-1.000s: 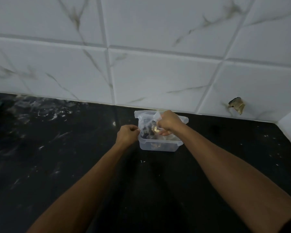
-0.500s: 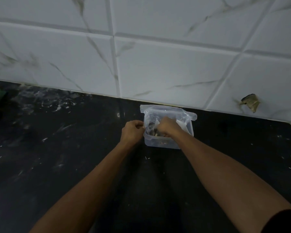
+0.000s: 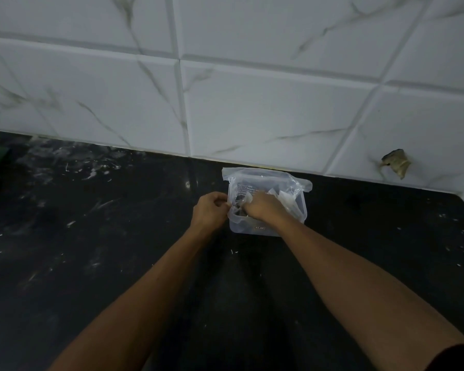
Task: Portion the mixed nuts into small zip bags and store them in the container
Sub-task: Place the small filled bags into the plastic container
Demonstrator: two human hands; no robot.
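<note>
Left hand: curled at the container's left wall, centre of the frame; a corner of the zip bag appears to be pinched in its grip.
Zip bag: held over the left half of the container, just right of that grip, between both hands.
Right hand: nearer the bag's middle, fingers bent down onto it; a full grip cannot be told.
Container: clear, on the black counter by the tiled wall.
Writing: white print on the bag and a small label on the container's front, both unreadable.

White grey-veined tiles, black white-flecked counter, clear container.
</note>
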